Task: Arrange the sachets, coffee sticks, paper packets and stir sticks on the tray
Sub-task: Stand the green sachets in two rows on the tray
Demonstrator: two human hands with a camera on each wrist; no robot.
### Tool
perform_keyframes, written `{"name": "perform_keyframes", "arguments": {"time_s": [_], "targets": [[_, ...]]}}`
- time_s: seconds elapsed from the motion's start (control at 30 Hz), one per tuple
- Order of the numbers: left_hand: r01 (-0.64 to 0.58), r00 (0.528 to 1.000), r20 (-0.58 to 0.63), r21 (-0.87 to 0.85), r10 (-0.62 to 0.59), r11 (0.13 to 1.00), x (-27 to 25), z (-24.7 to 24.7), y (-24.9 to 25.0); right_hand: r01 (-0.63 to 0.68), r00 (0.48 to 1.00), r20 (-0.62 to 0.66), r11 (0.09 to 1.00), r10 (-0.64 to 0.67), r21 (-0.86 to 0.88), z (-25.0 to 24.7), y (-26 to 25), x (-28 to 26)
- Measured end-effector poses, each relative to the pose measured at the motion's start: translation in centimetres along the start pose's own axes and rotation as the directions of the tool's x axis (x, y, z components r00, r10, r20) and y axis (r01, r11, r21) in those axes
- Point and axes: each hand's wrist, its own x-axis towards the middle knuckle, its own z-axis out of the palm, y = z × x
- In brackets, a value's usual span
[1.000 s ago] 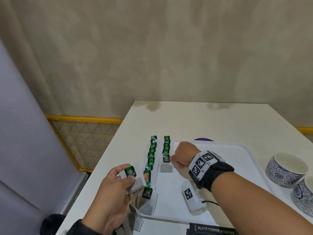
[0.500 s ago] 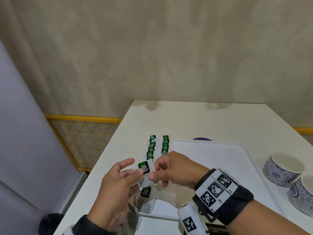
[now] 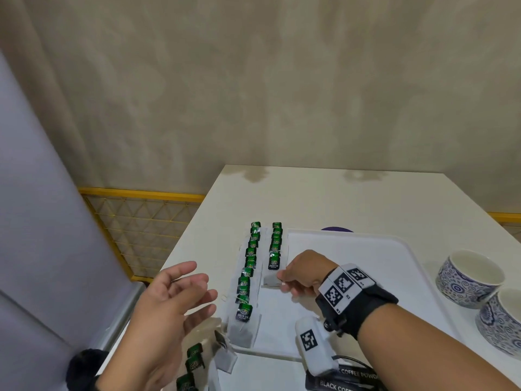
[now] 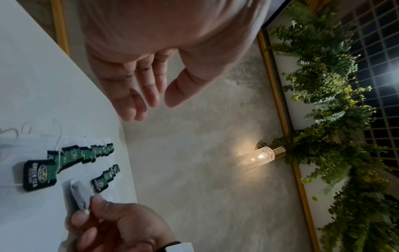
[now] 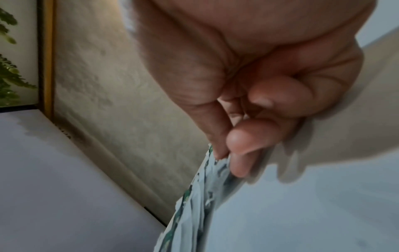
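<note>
A mottled beige wall backs a pale cream table [image 3: 338, 198], and on it sits a white plastic tray [image 3: 394, 277] where the action is. Two neat rows of green-tagged tea sachets [image 3: 249, 266] run along the tray's left edge, overlapping like tiles. The right hand [image 3: 303, 273] is down at the near end of the inner row, thumb and fingers [image 4: 97, 202] pinching the corner of a white paper tea sachet [image 3: 272, 280] as it lies against the tray floor, tag tucked up to the row. The left hand [image 3: 169, 311] hovers above the table's near-left corner, fingers spread and loose, holding nothing. So this looks like the laying-down step, one more sachet joining the line. More green-tagged sachets [image 3: 194, 359] lie beneath that idle hand at the table's edge, and a black coffee powder box [image 3: 346, 383] lies at the near side. Two blue-patterned cups [image 3: 473, 280] stand off to the right. Next up, probably: release the pinch cleanly without dragging the row, then pick a fresh sachet.
</note>
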Motion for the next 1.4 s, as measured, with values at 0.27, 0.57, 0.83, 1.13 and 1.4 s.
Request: {"name": "perform_keyframes", "arguments": {"time_s": [0.27, 0.57, 0.83, 1.13, 1.4], "targets": [[-0.028, 1.000, -0.013, -0.006, 0.028, 1.000, -1.0, -1.6, 1.4, -0.022, 0.998, -0.064, 0.999, 0.020, -0.036, 0.2, -0.1, 0.2], [-0.039, 0.998, 0.055, 0.395, 0.019, 0.918, -2.0, -3.3, 1.2, 0.324, 0.912, -0.038, 0.775, -0.408, -0.542, 2.8, -1.4, -4.6], [-0.133, 0.931, 0.124, 0.991, -0.343, -0.002, -2.7, -6.0, -0.5, 0.476, 0.857, 0.312, 0.401, -0.410, -0.783, 8.4, -2.0, -9.8], [-0.187, 0.926, 0.106, 0.963, -0.363, -0.196, -1.6, -4.1, -2.1, 0.310, 0.883, 0.110, 0.390, -0.456, -0.867, 11.0, -2.2, -6.4], [-0.237, 0.923, 0.150, 0.947, -0.354, -0.217, -0.7, -3.6, -2.8, 0.382, 0.872, 0.163, 0.434, -0.461, -0.816, 10.3, -2.4, -6.8]]}}
